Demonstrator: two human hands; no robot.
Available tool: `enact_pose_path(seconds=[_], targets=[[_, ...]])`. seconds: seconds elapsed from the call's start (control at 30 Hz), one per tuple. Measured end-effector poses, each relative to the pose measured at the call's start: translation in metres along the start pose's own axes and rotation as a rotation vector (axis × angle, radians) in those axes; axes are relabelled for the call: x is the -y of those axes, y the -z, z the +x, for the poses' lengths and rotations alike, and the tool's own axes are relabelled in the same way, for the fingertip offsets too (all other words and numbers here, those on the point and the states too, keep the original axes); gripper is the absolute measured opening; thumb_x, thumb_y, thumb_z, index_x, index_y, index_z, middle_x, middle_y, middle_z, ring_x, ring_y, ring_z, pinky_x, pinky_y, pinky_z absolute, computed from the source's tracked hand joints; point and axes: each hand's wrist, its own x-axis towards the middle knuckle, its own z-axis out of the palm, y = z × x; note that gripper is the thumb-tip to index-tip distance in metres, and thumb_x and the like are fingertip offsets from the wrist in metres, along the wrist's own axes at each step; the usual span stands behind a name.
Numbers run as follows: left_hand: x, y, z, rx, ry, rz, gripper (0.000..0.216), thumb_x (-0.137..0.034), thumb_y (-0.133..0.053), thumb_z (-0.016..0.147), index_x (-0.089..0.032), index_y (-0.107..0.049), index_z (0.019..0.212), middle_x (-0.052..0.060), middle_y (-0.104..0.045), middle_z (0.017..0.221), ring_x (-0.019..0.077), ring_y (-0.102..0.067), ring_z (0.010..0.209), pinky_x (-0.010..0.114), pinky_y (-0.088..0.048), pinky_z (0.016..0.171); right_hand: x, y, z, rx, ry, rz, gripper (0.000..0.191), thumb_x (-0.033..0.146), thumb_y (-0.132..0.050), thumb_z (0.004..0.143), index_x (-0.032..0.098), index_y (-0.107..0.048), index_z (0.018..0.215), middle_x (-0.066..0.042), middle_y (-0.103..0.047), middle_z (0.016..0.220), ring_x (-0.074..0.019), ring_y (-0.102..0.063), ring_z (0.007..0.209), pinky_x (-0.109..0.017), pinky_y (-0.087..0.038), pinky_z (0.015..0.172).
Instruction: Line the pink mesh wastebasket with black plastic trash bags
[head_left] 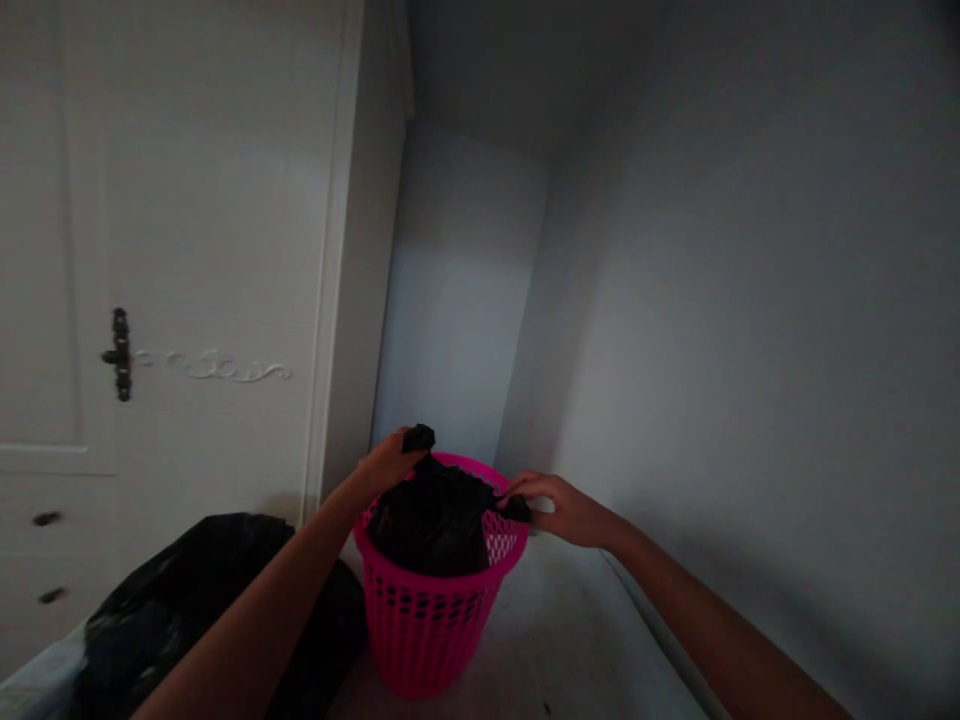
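A pink slatted plastic basket [427, 630] stands upright in front of me. Inside it hangs a black plastic bag [439, 520], its edge gathered up on both sides. My left hand [386, 462] is closed on the bag above the basket's left rim, with a dark tuft sticking out past the fingers. Over the right rim, my right hand [551, 505] pinches another part of the same bag between thumb and fingers. What lies under the bag in the basket is hidden.
At the lower left, partly behind my left forearm, sits a large full-looking black bag [187, 570]. A white wardrobe [225, 230] with a dark handle [120, 355] rises on the left. A grey wall [750, 300] runs along the right. The basket rests on a pale surface [555, 630].
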Motion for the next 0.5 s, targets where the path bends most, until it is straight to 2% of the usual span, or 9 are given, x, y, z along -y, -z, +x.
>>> enact_pose_path(seconds=[0.07, 0.1, 0.13, 0.2, 0.23, 0.27, 0.37, 0.43, 0.5], targets=[[0.011, 0.007, -0.02, -0.09, -0.065, -0.25, 0.073, -0.051, -0.069, 0.087, -0.015, -0.055, 0.149, 0.02, -0.071, 0.139, 0.0308, -0.072, 0.12, 0.042, -0.058, 0.099, 0.006, 0.009, 0.006, 0.022, -0.055, 0.079, 0.062, 0.04, -0.087, 0.083, 0.031, -0.068, 0.142, -0.01, -0.068, 0.142, -0.0274, -0.065, 0.127, -0.047, -0.049, 0.113], [0.018, 0.008, -0.034, -0.192, -0.098, -0.401, 0.085, -0.055, -0.073, 0.084, -0.016, -0.049, 0.155, 0.021, -0.064, 0.149, 0.0328, -0.067, 0.13, 0.045, -0.055, 0.106, 0.008, 0.011, 0.01, 0.017, -0.092, 0.131, 0.077, 0.041, -0.09, 0.079, 0.032, -0.06, 0.149, -0.011, -0.061, 0.152, -0.0288, -0.061, 0.134, -0.049, -0.047, 0.116], [0.026, 0.005, -0.051, -0.312, -0.11, -0.498, 0.085, -0.058, -0.072, 0.084, -0.02, -0.047, 0.156, 0.019, -0.06, 0.154, 0.0338, -0.06, 0.14, 0.049, -0.05, 0.114, 0.009, 0.012, 0.016, 0.003, -0.129, 0.174, 0.087, 0.043, -0.092, 0.076, 0.033, -0.054, 0.154, -0.011, -0.055, 0.16, -0.0299, -0.058, 0.14, -0.051, -0.045, 0.118], [0.043, -0.012, -0.087, -0.525, -0.09, -0.655, 0.076, -0.061, -0.065, 0.091, -0.028, -0.045, 0.157, 0.014, -0.052, 0.163, 0.033, -0.047, 0.151, 0.054, -0.039, 0.123, 0.007, 0.006, 0.034, -0.011, -0.17, 0.186, 0.098, 0.045, -0.096, 0.069, 0.032, -0.053, 0.155, -0.013, -0.05, 0.164, -0.0317, -0.055, 0.144, -0.052, -0.044, 0.12], [0.052, -0.028, -0.106, -0.598, -0.061, -0.717, 0.075, -0.061, -0.064, 0.093, -0.032, -0.043, 0.158, 0.013, -0.047, 0.167, 0.0335, -0.046, 0.153, 0.056, -0.039, 0.123, 0.006, -0.001, 0.046, 0.006, -0.164, 0.158, 0.101, 0.044, -0.099, 0.063, 0.03, -0.055, 0.153, -0.013, -0.054, 0.161, -0.0322, -0.055, 0.144, -0.051, -0.045, 0.119], [0.06, -0.047, -0.124, -0.606, -0.035, -0.75, 0.076, -0.06, -0.062, 0.094, -0.034, -0.038, 0.161, 0.013, -0.042, 0.17, 0.0341, -0.043, 0.154, 0.056, -0.039, 0.124, 0.003, -0.009, 0.059, 0.047, -0.136, 0.121, 0.104, 0.041, -0.102, 0.055, 0.029, -0.059, 0.15, -0.012, -0.06, 0.155, -0.0321, -0.057, 0.141, -0.049, -0.047, 0.118], [0.082, -0.116, -0.167, -0.631, -0.006, -0.756, 0.092, -0.063, -0.062, 0.092, -0.033, -0.019, 0.168, 0.016, -0.031, 0.174, 0.0398, -0.037, 0.157, 0.062, -0.039, 0.123, -0.008, -0.038, 0.093, 0.245, -0.035, 0.103, 0.093, 0.03, -0.103, 0.044, 0.027, -0.072, 0.132, -0.004, -0.077, 0.128, -0.0282, -0.069, 0.122, -0.042, -0.055, 0.108], [0.091, -0.157, -0.185, -0.568, -0.008, -0.715, 0.104, -0.061, -0.065, 0.09, -0.033, -0.005, 0.17, 0.017, -0.021, 0.177, 0.0408, -0.031, 0.16, 0.062, -0.036, 0.125, -0.015, -0.055, 0.107, 0.317, -0.057, 0.106, 0.063, 0.024, -0.098, 0.054, 0.026, -0.079, 0.114, 0.0, -0.081, 0.108, -0.0245, -0.073, 0.103, -0.038, -0.059, 0.095], [0.097, -0.184, -0.194, -0.486, -0.018, -0.664, 0.111, -0.06, -0.068, 0.087, -0.032, 0.0, 0.171, 0.015, -0.017, 0.179, 0.0407, -0.027, 0.162, 0.061, -0.032, 0.128, -0.019, -0.065, 0.112, 0.281, -0.09, 0.133, 0.038, 0.019, -0.088, 0.064, 0.025, -0.082, 0.101, 0.001, -0.081, 0.095, -0.0218, -0.073, 0.089, -0.036, -0.06, 0.086]])
